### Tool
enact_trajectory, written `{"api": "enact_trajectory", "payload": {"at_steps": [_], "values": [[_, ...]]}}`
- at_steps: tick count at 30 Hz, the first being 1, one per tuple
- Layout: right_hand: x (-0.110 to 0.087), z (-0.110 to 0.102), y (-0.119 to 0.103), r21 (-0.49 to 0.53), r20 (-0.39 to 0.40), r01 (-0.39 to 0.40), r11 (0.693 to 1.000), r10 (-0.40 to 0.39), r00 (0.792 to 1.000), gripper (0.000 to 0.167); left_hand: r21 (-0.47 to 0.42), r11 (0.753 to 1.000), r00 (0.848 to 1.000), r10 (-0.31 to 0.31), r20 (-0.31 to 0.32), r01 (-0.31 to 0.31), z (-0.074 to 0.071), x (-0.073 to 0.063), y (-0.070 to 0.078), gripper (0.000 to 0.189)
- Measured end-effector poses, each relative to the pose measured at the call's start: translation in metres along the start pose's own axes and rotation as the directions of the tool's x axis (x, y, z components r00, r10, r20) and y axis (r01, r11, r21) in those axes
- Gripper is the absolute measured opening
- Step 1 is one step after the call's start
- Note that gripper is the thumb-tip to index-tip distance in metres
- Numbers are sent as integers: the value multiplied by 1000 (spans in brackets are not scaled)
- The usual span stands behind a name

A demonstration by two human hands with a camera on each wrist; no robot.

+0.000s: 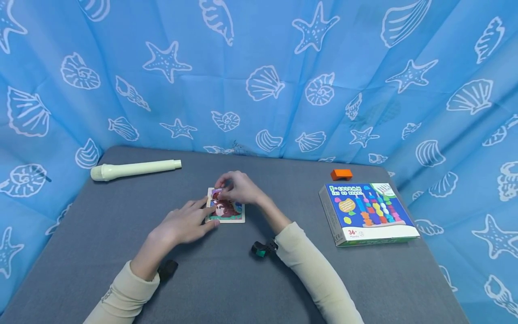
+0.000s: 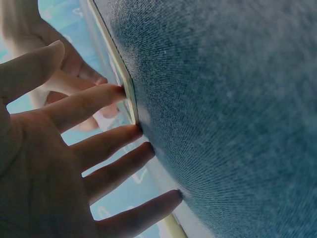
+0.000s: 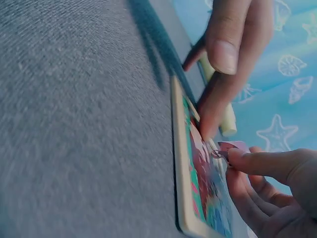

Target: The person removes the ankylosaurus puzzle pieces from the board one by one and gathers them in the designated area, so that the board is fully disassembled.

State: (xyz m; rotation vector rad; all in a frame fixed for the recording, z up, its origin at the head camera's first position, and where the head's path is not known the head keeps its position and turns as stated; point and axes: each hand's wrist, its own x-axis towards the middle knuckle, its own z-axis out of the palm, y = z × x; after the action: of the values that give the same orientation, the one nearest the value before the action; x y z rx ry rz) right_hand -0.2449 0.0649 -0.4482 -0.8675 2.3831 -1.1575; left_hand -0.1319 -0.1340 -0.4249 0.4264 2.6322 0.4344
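A small square picture puzzle point(image 1: 232, 219) with a pale border, showing a figure with reddish-brown hair, lies flat on the grey table. My left hand point(image 1: 182, 224) is spread at its left side, the index fingertip on the board and other fingertips along its edge and on the cloth. Over the board's upper left corner, my right hand point(image 1: 241, 189) pinches a pinkish-purple puzzle piece point(image 3: 237, 145) between thumb and fingers. In the right wrist view that piece stands tilted above the puzzle board point(image 3: 183, 198). The fingers of the right hand partly cover the picture in the head view.
A pale green toy microphone point(image 1: 137, 168) lies at the back left of the table. On the right sits a bead-set box point(image 1: 370, 213), with an orange block point(image 1: 341, 174) just behind it. A blue shell-patterned curtain point(image 1: 259, 81) hangs behind the table.
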Motion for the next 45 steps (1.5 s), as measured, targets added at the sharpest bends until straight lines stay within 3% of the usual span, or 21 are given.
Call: {"api": "enact_trajectory", "payload": {"at_steps": [8, 14, 26, 45], "values": [[-18, -20, 16, 178, -20, -61, 982, 65, 998, 23, 10, 1000, 1000, -16, -4, 16, 2, 2, 0, 63], [-31, -38, 29, 238, -57, -106, 965, 123, 991, 25, 19, 1000, 1000, -22, -4, 22, 1, 2, 1, 65], [-39, -56, 56, 162, -189, -166, 973, 195, 962, 25, 1, 1000, 1000, -16, -12, 16, 1, 0, 2, 65], [-44, -62, 58, 39, -239, -210, 977, 213, 947, 25, 12, 1000, 999, 22, -35, -21, 1, -2, -3, 65]]}}
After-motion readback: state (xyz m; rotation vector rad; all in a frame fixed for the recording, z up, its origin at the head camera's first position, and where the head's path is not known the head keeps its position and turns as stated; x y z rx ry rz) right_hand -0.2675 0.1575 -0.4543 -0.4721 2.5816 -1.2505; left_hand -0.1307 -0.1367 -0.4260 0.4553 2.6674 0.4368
